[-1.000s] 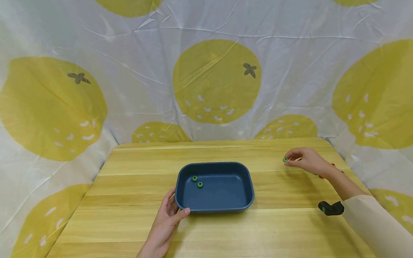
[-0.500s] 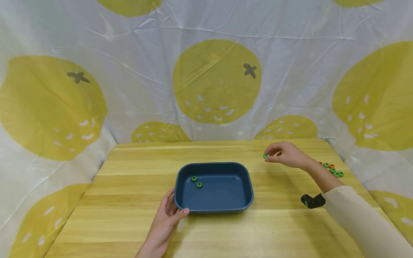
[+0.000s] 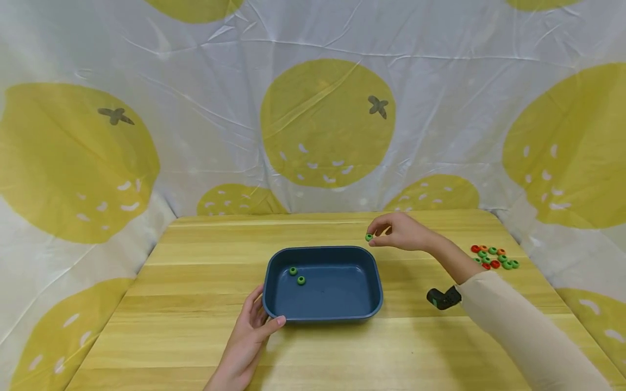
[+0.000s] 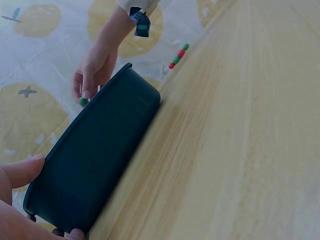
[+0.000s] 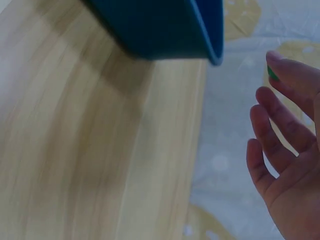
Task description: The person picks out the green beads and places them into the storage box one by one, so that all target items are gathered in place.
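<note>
A dark blue rectangular tub [image 3: 323, 310] stands on the wooden table, with two green beads [image 3: 301, 281] on its floor toward the left. My left hand [image 3: 246, 339] grips the tub's near left corner, thumb over the rim and fingers along the outer wall. Just beyond the tub's far right corner, my right hand [image 3: 401, 232] pinches a green bead [image 3: 369, 237] between thumb and fingertip, above the table. In the right wrist view only a sliver of that green bead [image 5: 272, 74] shows past the thumb.
Several loose green, red and orange beads [image 3: 495, 264] lie in a cluster on the table [image 3: 195, 282] at the right. A white cloth [image 3: 215, 125] with yellow fruit prints hangs behind and beside the table. A black device [image 3: 444, 298] is attached at the right sleeve.
My right hand has moved left with the green bead, from near the bead cluster to the tub's far right corner. The cluster has come into full view. My left hand stays on the tub.
</note>
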`<state>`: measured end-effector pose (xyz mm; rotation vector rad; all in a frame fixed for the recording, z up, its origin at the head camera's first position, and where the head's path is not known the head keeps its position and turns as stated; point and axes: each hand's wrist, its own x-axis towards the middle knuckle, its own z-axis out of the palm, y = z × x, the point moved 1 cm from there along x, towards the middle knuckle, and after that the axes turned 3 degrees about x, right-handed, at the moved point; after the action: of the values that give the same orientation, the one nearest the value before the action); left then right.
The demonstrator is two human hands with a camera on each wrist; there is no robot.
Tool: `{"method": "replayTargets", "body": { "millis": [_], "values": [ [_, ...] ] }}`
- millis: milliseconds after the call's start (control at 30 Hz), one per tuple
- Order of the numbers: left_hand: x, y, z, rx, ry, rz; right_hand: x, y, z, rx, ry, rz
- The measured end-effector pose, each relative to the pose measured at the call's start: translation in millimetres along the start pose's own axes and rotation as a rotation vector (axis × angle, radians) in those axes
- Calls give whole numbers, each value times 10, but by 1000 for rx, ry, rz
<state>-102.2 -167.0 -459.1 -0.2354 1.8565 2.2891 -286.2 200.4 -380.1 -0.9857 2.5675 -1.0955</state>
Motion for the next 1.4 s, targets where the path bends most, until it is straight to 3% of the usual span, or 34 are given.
{"method": "replayTargets", "body": {
  "millis": [300, 967, 1400],
  "values": [
    [21, 27, 0, 1, -7, 12, 235, -191, 163, -12, -71, -78],
    [1, -6, -6, 8, 2, -23, 746, -586, 652, -96, -237, -257],
    [5, 21, -2, 11, 5, -23, 679, -515, 558, -104, -225, -215]
  ]
}}
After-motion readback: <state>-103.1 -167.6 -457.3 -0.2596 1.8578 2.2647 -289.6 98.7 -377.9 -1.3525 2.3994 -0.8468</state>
